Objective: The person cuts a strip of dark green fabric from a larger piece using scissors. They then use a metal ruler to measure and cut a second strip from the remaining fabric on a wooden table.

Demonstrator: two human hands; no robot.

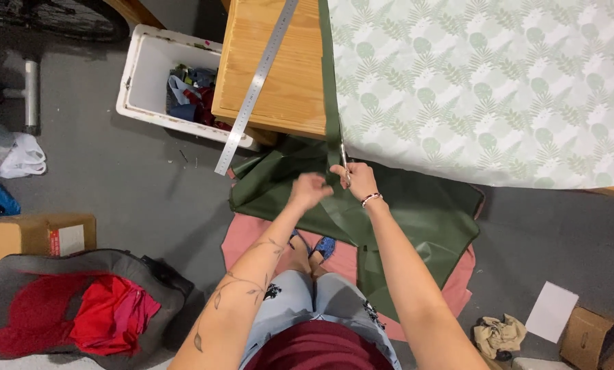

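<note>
My right hand grips a pair of scissors whose blades point up at the edge of the wooden table. The blades meet a strip of dark green fabric that runs up along the border of a pale leaf-printed cloth on the table. My left hand pinches the green fabric just left of the scissors. More green fabric hangs down and lies heaped on the floor over a pink cloth. My legs in light jeans stand on that pile.
A long metal ruler lies slanted over the table's left part and overhangs its edge. A white bin with scraps stands on the floor at the left. Cardboard boxes, a grey bag with red cloth, white paper lie around.
</note>
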